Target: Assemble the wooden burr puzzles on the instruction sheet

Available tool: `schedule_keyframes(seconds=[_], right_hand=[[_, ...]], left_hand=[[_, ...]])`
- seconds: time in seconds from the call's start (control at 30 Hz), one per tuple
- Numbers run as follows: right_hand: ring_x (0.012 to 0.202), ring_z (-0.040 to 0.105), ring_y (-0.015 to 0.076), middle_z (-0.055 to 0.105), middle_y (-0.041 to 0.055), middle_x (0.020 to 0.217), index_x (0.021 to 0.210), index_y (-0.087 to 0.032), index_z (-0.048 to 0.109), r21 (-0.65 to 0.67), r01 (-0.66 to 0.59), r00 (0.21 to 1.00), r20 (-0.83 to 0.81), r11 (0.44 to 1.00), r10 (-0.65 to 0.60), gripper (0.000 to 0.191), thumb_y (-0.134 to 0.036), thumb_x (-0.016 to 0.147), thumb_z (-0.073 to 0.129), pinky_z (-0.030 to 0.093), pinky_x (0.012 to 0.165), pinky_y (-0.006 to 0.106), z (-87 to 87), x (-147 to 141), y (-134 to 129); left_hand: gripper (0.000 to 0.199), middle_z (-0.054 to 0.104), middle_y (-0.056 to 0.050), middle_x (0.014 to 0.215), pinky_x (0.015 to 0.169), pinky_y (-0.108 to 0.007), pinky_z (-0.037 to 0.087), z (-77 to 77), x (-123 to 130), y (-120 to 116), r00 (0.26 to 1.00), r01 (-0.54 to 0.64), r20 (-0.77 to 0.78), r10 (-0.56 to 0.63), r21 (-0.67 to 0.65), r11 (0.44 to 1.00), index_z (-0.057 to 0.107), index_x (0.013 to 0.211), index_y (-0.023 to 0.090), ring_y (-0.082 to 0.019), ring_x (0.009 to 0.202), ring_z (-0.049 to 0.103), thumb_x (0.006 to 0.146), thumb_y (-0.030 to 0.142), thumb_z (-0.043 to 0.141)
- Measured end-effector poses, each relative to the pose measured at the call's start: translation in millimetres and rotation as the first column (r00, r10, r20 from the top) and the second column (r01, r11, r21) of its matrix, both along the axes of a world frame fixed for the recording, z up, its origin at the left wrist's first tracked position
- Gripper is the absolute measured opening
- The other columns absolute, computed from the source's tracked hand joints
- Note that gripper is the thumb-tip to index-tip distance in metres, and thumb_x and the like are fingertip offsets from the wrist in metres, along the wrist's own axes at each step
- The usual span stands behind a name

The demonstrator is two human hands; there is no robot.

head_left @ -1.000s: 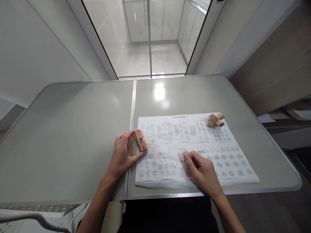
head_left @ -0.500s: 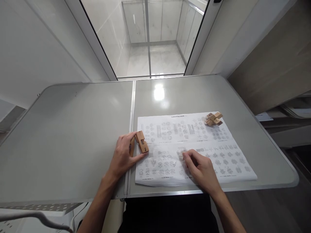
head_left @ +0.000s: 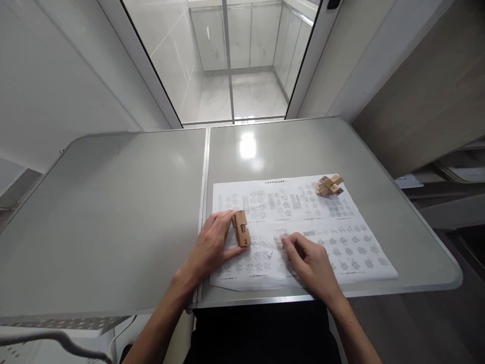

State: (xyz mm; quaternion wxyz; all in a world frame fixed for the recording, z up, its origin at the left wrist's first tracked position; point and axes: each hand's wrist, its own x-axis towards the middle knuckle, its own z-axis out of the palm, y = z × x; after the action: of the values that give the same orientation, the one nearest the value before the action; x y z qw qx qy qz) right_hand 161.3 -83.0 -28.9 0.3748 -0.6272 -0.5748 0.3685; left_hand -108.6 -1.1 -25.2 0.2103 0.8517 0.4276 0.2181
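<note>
My left hand [head_left: 216, 237] is wrapped around a notched wooden puzzle block [head_left: 242, 230] with a dark mark on its top. Thumb and fingers grip it from opposite ends, over the left part of a printed paper sheet [head_left: 261, 199]. Parts of the block behind the fingers are hidden. My right hand [head_left: 310, 258] rests on the lower middle of the sheet, thumb and forefinger pressed together and the other fingers curled; I cannot make out whether anything is between them. At the sheet's upper right sits an interlocked wooden burr puzzle [head_left: 329, 185], out of reach of either hand.
The sheet carries rows of small diagrams and a pen-like mark between the hands. It lies on a grey table [head_left: 144, 212] with a metal seam [head_left: 205, 167] left of the sheet. A glass door [head_left: 250, 96] stands behind the table; shelves [head_left: 450, 172] are at the right.
My left hand has moved right with the wooden block, from the sheet's left edge to further over the sheet. My right hand stays in nearly the same place and pose.
</note>
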Motion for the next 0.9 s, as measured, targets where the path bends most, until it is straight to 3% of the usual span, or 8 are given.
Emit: schedule_keyframes(seconds=[0.43, 0.53, 0.67, 0.9], right_hand=[[0.054, 0.049, 0.0147, 0.052, -0.0041, 0.061, 0.079, -0.023, 0.059, 0.030, 0.000, 1.000, 0.014, 1.000, -0.001, 0.040, -0.047, 0.109, 0.053, 0.037, 0.057, 0.028, 1.9, -1, 2], [0.054, 0.048, 0.0143, 0.051, -0.0044, 0.062, 0.079, -0.023, 0.059, 0.026, 0.002, 1.000, 0.009, 1.000, -0.002, 0.040, -0.047, 0.109, 0.052, 0.037, 0.057, 0.028, 1.9, -1, 3], [0.054, 0.047, 0.0140, 0.050, -0.0048, 0.061, 0.079, -0.023, 0.058, 0.016, 0.010, 1.000, 0.005, 1.000, -0.011, 0.040, -0.048, 0.109, 0.052, 0.037, 0.056, 0.028, 1.4, -1, 3], [0.054, 0.047, 0.0143, 0.050, -0.0046, 0.060, 0.077, -0.023, 0.058, -0.006, 0.032, 0.999, 0.031, 0.999, -0.031, 0.043, -0.051, 0.109, 0.053, 0.037, 0.055, 0.028, -0.6, -2, 5]], left_hand=[[0.097, 0.062, -0.019, 0.145, 0.114, -0.058, 0.053, -5.9, 59, 4, 0.991, 0.137, 0.000, -0.137, 0.020, 0.990, 0.034, 0.159, 0.019, -0.039, 0.136, 0.059, 0.084, 0.044, 0.091], [0.123, 0.056, -0.022, 0.153, 0.118, -0.060, 0.051, 1.2, 54, 22, 0.946, 0.324, 0.018, -0.323, -0.056, 0.944, 0.027, 0.165, 0.020, -0.041, 0.143, 0.054, 0.072, 0.068, 0.091], [0.132, 0.047, -0.021, 0.163, 0.123, -0.065, 0.043, 9.5, 32, 52, 0.901, 0.433, 0.031, -0.433, -0.142, 0.890, 0.033, 0.166, 0.025, -0.045, 0.151, 0.045, 0.060, 0.072, 0.095], [0.096, 0.047, -0.014, 0.166, 0.126, -0.065, 0.039, 3.9, 12, 69, 0.892, 0.448, -0.004, -0.453, -0.137, 0.883, 0.060, 0.147, 0.030, -0.043, 0.155, 0.039, 0.064, 0.063, 0.097]])
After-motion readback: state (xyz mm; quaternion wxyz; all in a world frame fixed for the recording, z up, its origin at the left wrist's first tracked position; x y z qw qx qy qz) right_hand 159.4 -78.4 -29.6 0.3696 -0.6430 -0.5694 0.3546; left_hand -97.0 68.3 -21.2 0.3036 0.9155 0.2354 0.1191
